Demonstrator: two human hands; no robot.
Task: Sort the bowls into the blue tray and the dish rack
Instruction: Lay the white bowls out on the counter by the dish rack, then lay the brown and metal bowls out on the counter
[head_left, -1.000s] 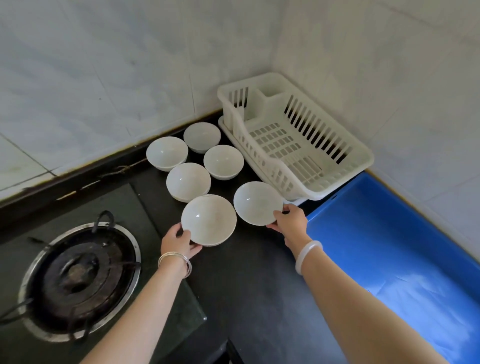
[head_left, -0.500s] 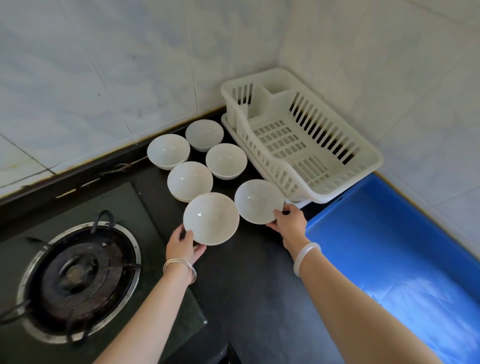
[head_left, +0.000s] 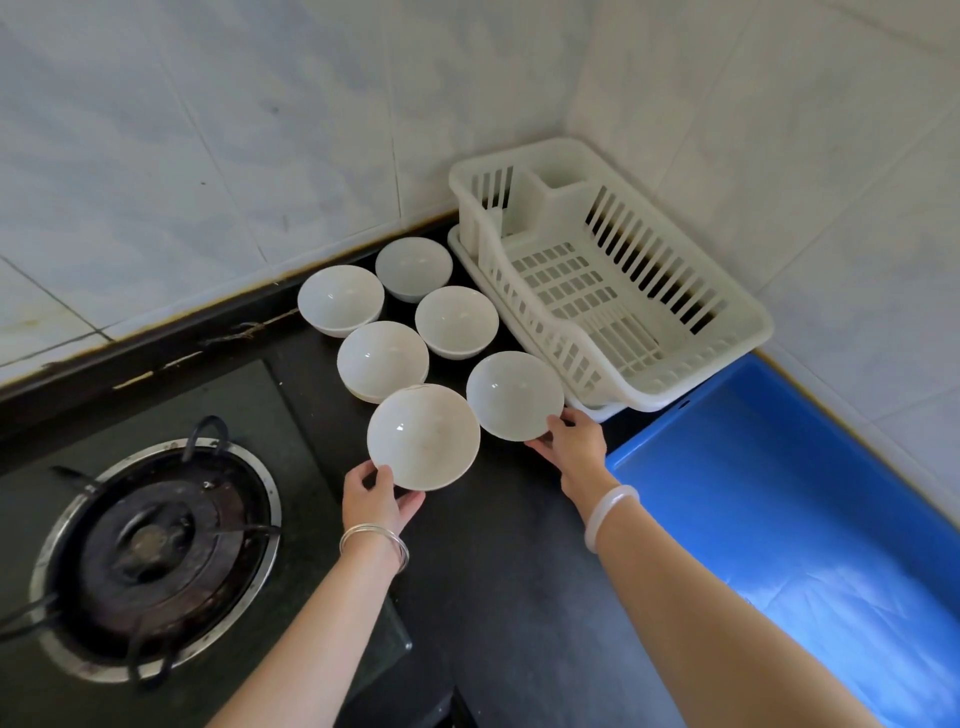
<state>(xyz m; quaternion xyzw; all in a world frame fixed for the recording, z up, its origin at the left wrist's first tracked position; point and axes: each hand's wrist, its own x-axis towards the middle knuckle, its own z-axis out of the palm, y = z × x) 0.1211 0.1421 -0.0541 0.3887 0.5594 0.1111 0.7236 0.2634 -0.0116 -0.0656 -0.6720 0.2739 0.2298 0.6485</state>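
Left hand (head_left: 376, 499) pinches the near bowl (head_left: 423, 436) by its rim, right hand (head_left: 571, 447) fingers grip its neighbour (head_left: 514, 395); both are tilted, could slip or clip the four bowls (head_left: 383, 358) behind. Dish rack (head_left: 597, 280) and blue tray (head_left: 779, 493) wait empty.

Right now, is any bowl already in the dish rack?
No. The dish rack holds nothing; all six bowls are outside it, over the counter.
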